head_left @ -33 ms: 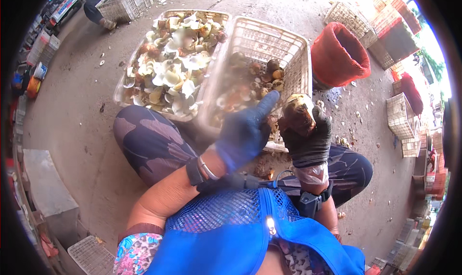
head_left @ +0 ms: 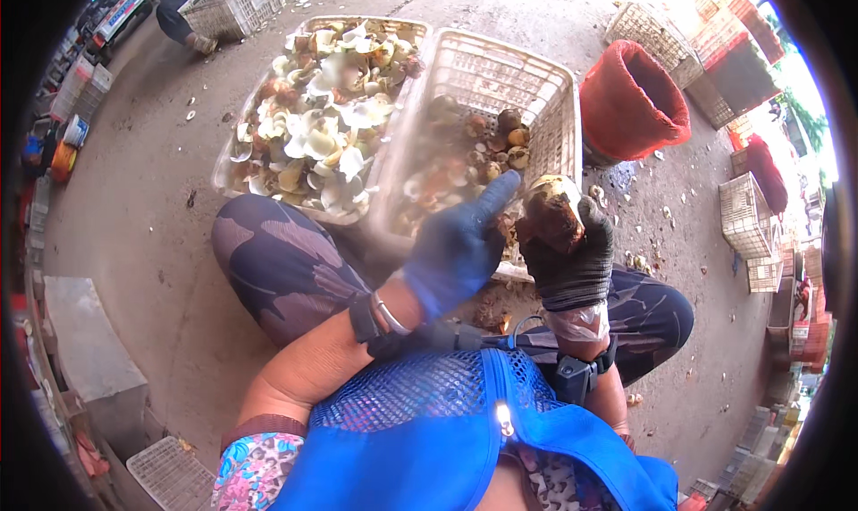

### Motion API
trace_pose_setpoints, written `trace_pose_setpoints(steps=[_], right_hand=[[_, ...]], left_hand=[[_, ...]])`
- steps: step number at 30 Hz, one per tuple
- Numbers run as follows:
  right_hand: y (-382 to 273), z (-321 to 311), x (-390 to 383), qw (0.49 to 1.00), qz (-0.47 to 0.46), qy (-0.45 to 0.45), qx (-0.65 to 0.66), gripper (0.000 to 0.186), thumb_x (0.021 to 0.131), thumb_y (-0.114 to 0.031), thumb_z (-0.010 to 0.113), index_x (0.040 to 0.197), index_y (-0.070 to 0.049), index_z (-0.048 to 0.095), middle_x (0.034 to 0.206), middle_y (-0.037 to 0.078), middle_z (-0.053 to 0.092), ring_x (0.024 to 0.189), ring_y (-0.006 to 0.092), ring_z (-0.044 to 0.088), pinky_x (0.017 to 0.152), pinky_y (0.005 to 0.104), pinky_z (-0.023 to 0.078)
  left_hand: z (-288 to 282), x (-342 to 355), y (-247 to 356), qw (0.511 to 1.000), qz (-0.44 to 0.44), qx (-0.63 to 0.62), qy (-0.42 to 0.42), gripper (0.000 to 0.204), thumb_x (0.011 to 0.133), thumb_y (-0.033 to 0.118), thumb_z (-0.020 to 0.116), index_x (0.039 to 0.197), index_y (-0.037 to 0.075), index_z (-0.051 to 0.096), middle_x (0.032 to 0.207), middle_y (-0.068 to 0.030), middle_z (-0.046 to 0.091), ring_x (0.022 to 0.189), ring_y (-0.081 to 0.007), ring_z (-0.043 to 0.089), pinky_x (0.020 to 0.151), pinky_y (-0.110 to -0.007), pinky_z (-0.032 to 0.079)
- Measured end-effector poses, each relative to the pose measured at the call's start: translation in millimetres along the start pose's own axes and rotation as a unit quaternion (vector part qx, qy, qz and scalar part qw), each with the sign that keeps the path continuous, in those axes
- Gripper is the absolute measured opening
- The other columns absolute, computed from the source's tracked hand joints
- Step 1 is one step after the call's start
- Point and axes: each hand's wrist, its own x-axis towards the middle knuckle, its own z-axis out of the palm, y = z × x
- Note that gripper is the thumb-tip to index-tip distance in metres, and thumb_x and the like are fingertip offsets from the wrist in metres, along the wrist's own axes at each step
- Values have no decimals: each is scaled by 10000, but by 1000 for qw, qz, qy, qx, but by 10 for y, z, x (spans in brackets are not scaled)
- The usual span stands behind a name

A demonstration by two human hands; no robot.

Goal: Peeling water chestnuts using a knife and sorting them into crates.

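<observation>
My right hand (head_left: 572,261), in a dark ribbed glove, grips a round bulb (head_left: 551,212), dirty brown with a cream top, that looks like an onion. Close on its left is my left hand (head_left: 458,247) in a blue glove. One finger of it stretches up and away while the others curl in; what they hold, if anything, is hidden. Beyond both hands stands a pale plastic crate (head_left: 578,109) with brown round bulbs (head_left: 517,137) and scraps, partly blurred. The crate (head_left: 219,167) to its left is heaped with pale, curved peels (head_left: 323,143).
A red-lined bucket (head_left: 617,95) stands right of the crates. Stacked crates (head_left: 749,216) line the right side, and a grey box (head_left: 94,341) sits at left. Scraps lie on the concrete floor (head_left: 152,243). A person's leg (head_left: 176,24) shows at the top left.
</observation>
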Motion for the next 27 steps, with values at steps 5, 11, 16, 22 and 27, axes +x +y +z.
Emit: trace_pose_setpoints(steps=[5,11,16,22,27], right_hand=[[211,-49,-85,1000,24,-2,-14,613,835,-346,741,1328,-27,566,1100,132,677,964,252,670,808,436,568],[84,-108,22,996,40,-2,83,491,874,-327,698,1271,-53,609,1074,76,720,989,218,683,887,384,540],[125,-156,36,996,39,35,76,462,858,-352,708,1222,-71,669,1101,73,729,1025,238,684,914,422,538],[102,-190,4,997,8,58,42,589,849,-297,699,1358,-38,560,1251,151,657,1102,307,665,971,488,556],[113,-81,-4,1000,-20,-3,-16,652,849,-272,686,1414,-11,494,1325,197,602,1130,340,651,989,484,562]], left_hand=[[151,140,-393,936,-312,-159,-41,373,901,209,605,1258,158,697,832,-114,731,636,-201,669,625,-365,542],[-241,20,-102,988,-140,-39,-60,423,869,102,617,1287,120,676,875,-148,727,710,-260,695,665,-384,556],[-205,-70,18,997,55,57,14,562,823,55,664,1373,162,620,1060,-150,728,783,-331,708,639,-397,576],[-273,-55,35,998,35,49,7,500,861,69,665,1354,142,625,1066,-172,724,838,-359,708,673,-411,581],[-205,92,81,991,-22,-130,34,398,884,131,707,1278,92,661,936,-154,731,739,-258,679,654,-368,551]])
